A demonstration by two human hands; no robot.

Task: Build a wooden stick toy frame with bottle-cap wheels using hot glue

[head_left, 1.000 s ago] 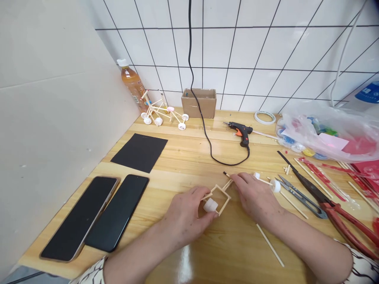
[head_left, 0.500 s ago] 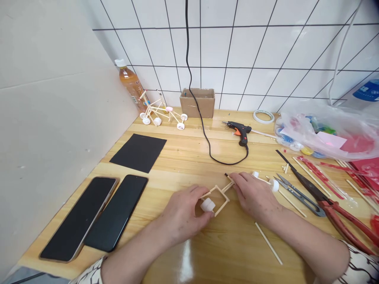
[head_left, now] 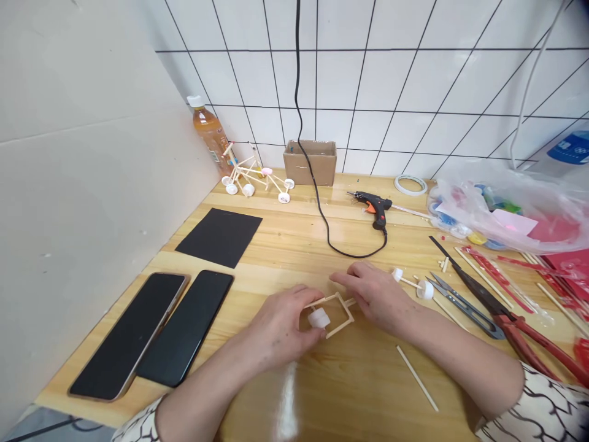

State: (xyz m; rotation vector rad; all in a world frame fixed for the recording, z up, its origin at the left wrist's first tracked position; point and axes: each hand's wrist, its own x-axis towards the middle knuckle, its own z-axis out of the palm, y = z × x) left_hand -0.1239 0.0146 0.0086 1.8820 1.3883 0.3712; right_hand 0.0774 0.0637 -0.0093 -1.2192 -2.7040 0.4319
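A small frame of wooden sticks (head_left: 341,327) lies low over the table between my hands, with a pair of white bottle caps (head_left: 319,318) at its left end. My left hand (head_left: 280,325) is closed on that end, thumb and fingers on opposite sides of the caps. At the right end, the frame's narrow stick runs under my right hand (head_left: 381,301). Its index finger stretches left above the stick, while the other fingers curl around it; the thumb is hidden. Just beyond the right hand lies a stick axle with white cap wheels (head_left: 424,290).
Snips (head_left: 467,306), red-handled pliers (head_left: 501,313) and loose sticks (head_left: 417,377) lie right. A glue gun (head_left: 375,205) with its cord, a cardboard box (head_left: 310,162), a stick model (head_left: 251,172) and a bottle (head_left: 209,132) stand behind. Two phones (head_left: 186,328) and black sheet (head_left: 219,237) lie left.
My right index finger has stretched out to the left, and the stick's dark tip is now hidden. The frame and left hand have shifted slightly left in view.
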